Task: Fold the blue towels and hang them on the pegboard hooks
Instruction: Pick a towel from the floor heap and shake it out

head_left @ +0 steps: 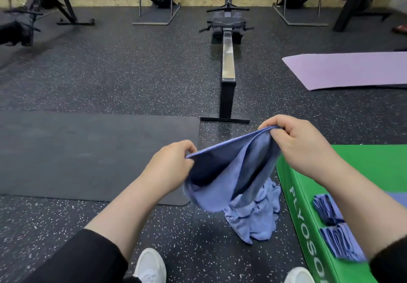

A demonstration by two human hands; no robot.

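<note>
A blue towel (229, 170) hangs doubled over in the air between my hands. My left hand (169, 164) pinches its left corner, and my right hand (301, 141) pinches the right corners, held a little higher. Below it a crumpled heap of blue towels (253, 214) lies on the floor beside a green plyo box (372, 166). Two folded blue towels (326, 208) (339, 245) lie on top of the box, near my right forearm. No pegboard is in view.
A rowing machine (228, 62) stretches straight ahead, its rear foot just beyond my hands. A dark mat (88, 155) lies on the left, a purple mat (352, 69) at the far right. More gym machines line the back wall. My white shoes (149, 265) are below.
</note>
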